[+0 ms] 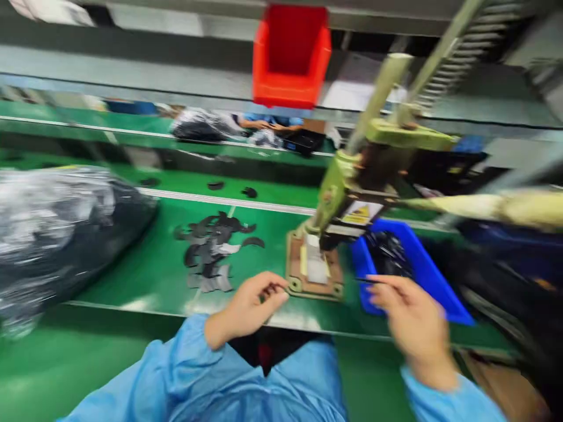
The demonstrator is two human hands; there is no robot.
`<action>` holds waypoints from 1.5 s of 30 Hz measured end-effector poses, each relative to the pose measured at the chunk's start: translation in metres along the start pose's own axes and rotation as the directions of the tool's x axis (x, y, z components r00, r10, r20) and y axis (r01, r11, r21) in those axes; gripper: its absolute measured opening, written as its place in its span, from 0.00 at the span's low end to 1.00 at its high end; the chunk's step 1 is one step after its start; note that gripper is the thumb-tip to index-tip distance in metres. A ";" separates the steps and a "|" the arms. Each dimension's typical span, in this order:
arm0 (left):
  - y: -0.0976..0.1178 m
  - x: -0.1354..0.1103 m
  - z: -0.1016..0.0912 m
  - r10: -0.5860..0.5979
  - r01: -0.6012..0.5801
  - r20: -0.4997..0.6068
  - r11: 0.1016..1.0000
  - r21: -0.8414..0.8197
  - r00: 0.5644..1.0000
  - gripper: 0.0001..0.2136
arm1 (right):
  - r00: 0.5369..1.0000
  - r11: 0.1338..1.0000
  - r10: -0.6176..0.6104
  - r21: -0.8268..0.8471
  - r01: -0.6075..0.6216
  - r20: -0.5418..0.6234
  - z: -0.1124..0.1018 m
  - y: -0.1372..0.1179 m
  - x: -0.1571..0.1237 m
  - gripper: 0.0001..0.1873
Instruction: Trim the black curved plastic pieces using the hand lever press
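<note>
My right hand (416, 325) pinches a thin dark strip (366, 280) between thumb and fingers, in front of the blue bin (433, 281). My left hand (250, 305) is by the front left corner of a green press (332, 187), its fingers curled toward the thumb. Whether anything is between those fingertips I cannot make out. On the press's brown base (297, 266) lies a pale block (315, 264) under the dark head. Left of the press, a loose pile of curved, flat black and grey pieces (211, 246) lies on the green table.
A large clear plastic bag (65, 228) of dark contents takes up the left side. Black glossy items (389, 252) lie in the blue bin. A red bin (292, 64) hangs above. Across the bench, another person's hands (270, 125) work near a black tray (303, 142).
</note>
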State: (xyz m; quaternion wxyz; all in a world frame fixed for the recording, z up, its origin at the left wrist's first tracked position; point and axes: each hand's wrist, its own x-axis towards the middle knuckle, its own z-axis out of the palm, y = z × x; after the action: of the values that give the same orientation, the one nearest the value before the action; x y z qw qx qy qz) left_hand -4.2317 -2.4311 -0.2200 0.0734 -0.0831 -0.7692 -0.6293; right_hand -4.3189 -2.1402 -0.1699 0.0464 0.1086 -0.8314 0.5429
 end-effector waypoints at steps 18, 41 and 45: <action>0.011 -0.015 0.016 0.255 -0.265 0.114 0.961 0.079 0.960 0.10 | 0.958 0.966 0.073 0.221 -0.137 0.278 0.069 0.014 -0.068 0.15; -0.037 0.139 0.030 0.254 -0.449 0.380 0.640 0.623 0.890 0.12 | 0.606 0.562 -0.729 0.229 0.795 -0.318 -0.069 -0.143 0.082 0.14; -0.040 0.137 0.027 0.259 -0.452 0.380 0.646 0.615 0.888 0.14 | 0.590 0.540 -0.701 0.243 0.806 -0.400 -0.051 -0.125 0.063 0.16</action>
State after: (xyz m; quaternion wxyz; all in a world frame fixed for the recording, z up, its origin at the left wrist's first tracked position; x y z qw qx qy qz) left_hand -4.3744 -2.4072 -0.2339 0.1216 -0.2814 -0.9173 -0.2541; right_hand -4.3534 -2.1502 -0.0247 0.3603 0.3952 -0.5577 0.6348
